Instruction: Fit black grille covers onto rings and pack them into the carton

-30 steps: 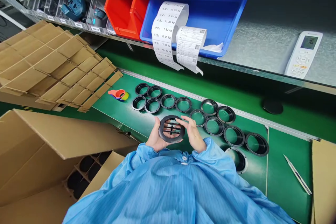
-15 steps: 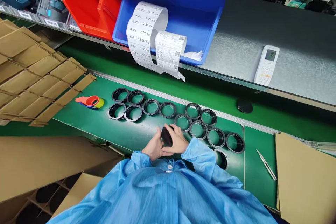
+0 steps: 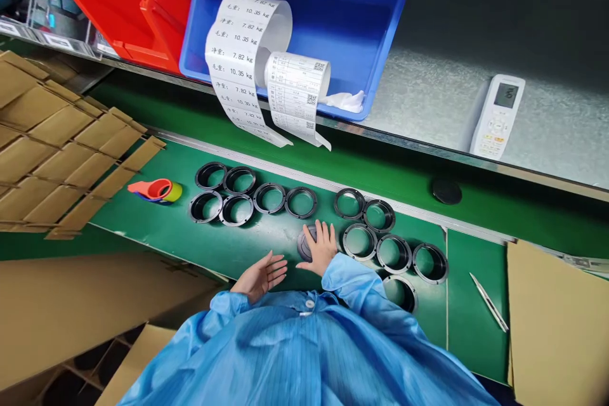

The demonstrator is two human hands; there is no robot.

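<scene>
My right hand [image 3: 322, 250] lies with spread fingers on a dark round disc-like piece [image 3: 304, 245] on the green table. The hand covers much of this piece, so I cannot tell whether a ring sits beneath it. To its left my left hand [image 3: 261, 278] is open, fingers stretched out, palm turned inward, holding nothing. Beyond and left of the hands stand several black rings, the nearest a black ring [image 3: 301, 189] just behind. More black rings stand to the right, among them a black ring [image 3: 360, 256] close to my right hand.
Tweezers [image 3: 488, 302] lie at the right, beside a cardboard sheet [image 3: 556, 323]. Tape rolls [image 3: 177, 192] and cardboard dividers [image 3: 71, 139] are at the left. On the shelf are a blue bin [image 3: 352, 32] with label rolls, a red bin [image 3: 109, 6] and a remote control [image 3: 497, 115].
My hands held a black piece together; now they are apart, the left moved left, and the right flat on a dark disc. A ring beside the right hand no longer shows. The view shifted slightly.
</scene>
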